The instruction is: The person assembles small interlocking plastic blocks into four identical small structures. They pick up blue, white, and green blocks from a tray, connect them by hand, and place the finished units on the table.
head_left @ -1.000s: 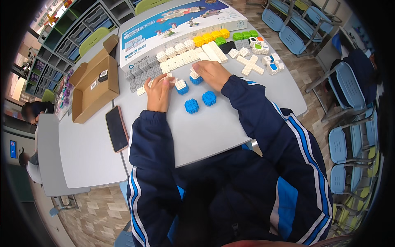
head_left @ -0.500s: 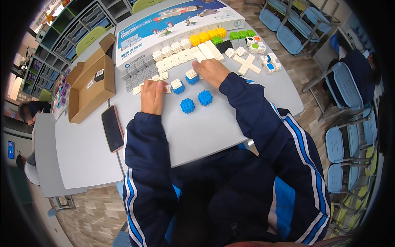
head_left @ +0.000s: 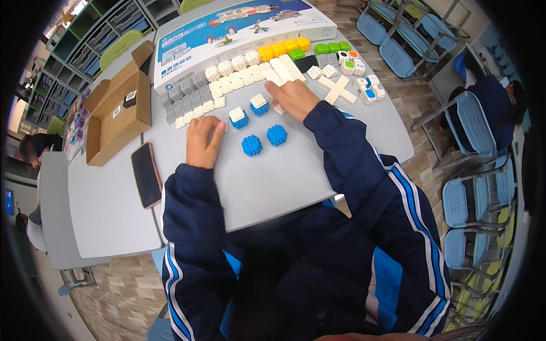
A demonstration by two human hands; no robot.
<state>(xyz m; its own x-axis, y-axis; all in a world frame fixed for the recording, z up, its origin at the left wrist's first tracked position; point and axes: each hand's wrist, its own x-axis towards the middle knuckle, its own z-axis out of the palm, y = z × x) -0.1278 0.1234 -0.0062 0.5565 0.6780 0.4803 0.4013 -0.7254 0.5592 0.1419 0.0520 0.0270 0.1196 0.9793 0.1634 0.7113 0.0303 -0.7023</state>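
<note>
My left hand rests near the table's middle, thumb apart from its bent fingers. A sliver of a small white plate shows beside its thumb. To its right stand a blue cube block and another blue block, each capped with a white square plate. My right hand is closed just right of them; a small white piece pokes out under its fingers, partly hidden. Nearer to me lie two bare studded blue blocks, the left one and the right one.
Beyond my hands are rows of grey blocks, white plates and yellow blocks. A large printed box lies behind. White cross pieces sit at right; an open cardboard box and phone at left.
My left hand has drawn back slightly toward me and its thumb has spread from the fingers. My right hand stays by the capped blue blocks. The whole view has shifted a little.
</note>
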